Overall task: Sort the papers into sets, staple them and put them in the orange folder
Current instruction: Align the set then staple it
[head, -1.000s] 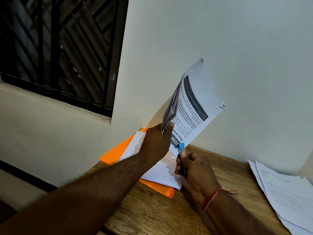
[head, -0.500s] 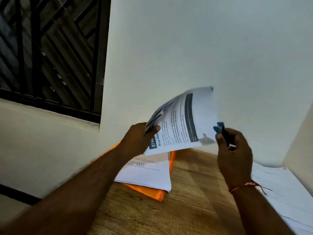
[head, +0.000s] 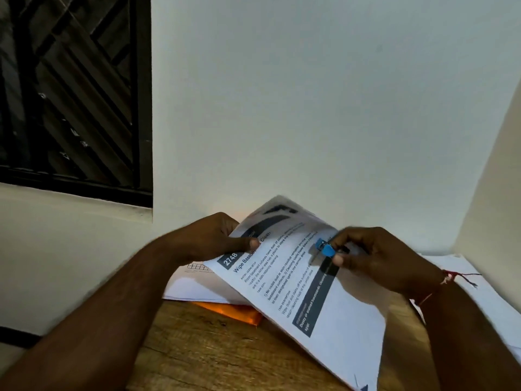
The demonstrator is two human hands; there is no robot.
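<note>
A set of printed papers (head: 304, 289) headed "2748 Wipe Baseboards Clean" slants over the wooden table. My left hand (head: 214, 238) pinches its top left corner, thumb on the front sheet. My right hand (head: 375, 258) grips a small blue and black stapler (head: 327, 249) held against the papers' upper edge. The back sheets are lifted and blurred. Under the set lies the orange folder (head: 234, 313), with white sheets (head: 194, 283) lying on it.
The wooden table (head: 211, 354) sits in a corner between white walls. A loose pile of white papers (head: 473, 280) lies at the right behind my right wrist. A dark barred window (head: 73, 91) fills the upper left.
The paper set has dropped from upright to slanting low over the table. My right hand with the stapler moved away to the right, then came back onto the papers' upper edge.
</note>
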